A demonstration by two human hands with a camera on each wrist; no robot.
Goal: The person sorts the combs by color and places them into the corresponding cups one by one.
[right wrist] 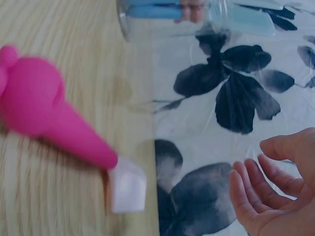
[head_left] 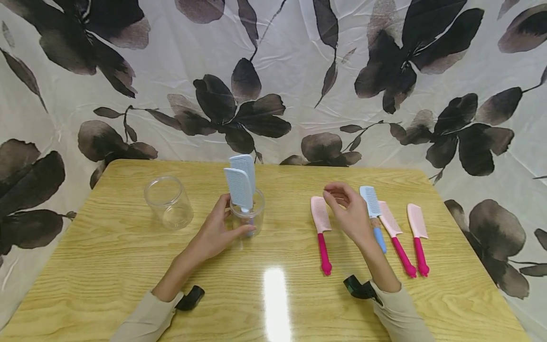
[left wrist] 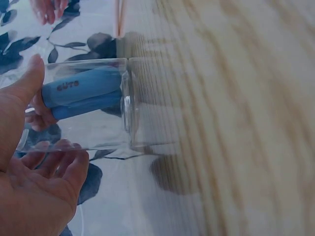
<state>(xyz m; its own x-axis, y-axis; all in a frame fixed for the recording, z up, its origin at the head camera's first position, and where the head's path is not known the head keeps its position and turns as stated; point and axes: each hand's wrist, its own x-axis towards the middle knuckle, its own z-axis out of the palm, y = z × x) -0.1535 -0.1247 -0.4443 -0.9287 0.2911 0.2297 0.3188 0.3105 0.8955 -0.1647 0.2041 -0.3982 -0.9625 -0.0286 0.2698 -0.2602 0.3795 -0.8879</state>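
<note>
A makeshift home tabletop setup: wood-grain table (head_left: 128, 266) backed by a draped floral cloth (head_left: 299, 71).

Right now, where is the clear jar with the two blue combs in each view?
Head: the jar with blue combs is centre-left, gripped by the left hand.
Left wrist: jar at left.
Right wrist: jar at top edge.
Shared landmark: wooden table.

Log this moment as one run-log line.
left hand: grips clear jar holding two blue combs | right hand: open, above lone blue comb | three pink combs on table
</note>
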